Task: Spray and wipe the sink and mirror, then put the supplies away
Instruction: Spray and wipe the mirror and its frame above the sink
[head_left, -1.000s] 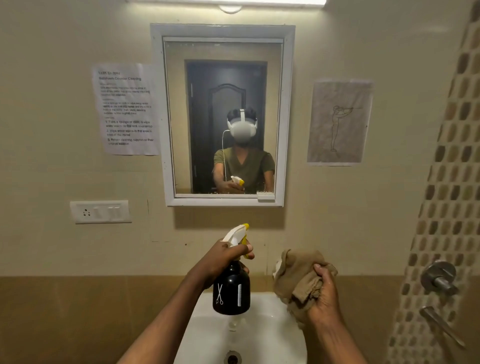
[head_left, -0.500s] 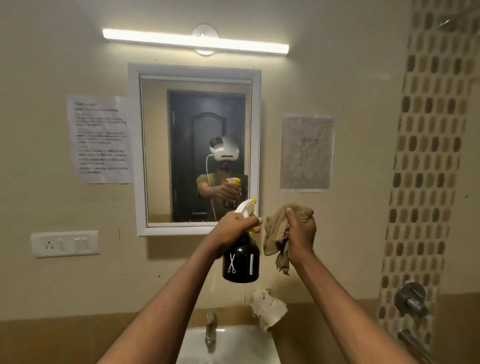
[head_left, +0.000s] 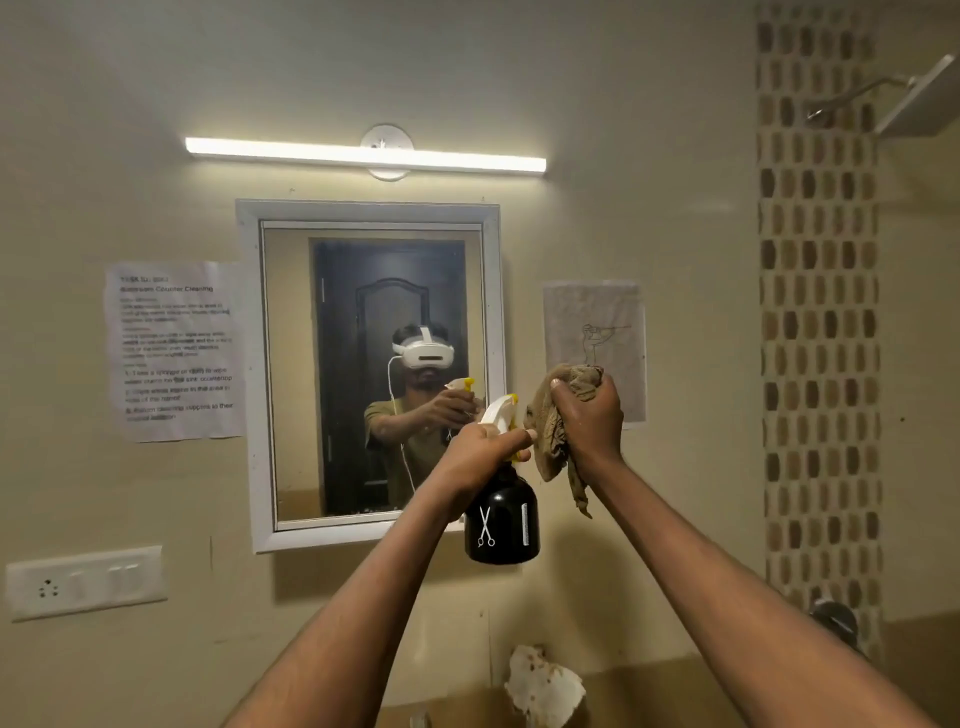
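The left hand (head_left: 480, 449) is gripping the neck of a black spray bottle (head_left: 501, 525), fingers curling round its white-and-yellow trigger head, raised before the mirror (head_left: 371, 364)'s lower right corner. Just beside it, the right hand (head_left: 589, 418) is clutching a bunched brown cloth (head_left: 553, 441), its tail hanging below the fist.

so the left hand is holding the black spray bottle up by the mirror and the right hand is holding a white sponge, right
Not quite. The head view shows the right hand gripping a crumpled brown cloth, not a white sponge. The rest holds: the left hand grips the black spray bottle by its white and yellow trigger head, raised in front of the mirror.
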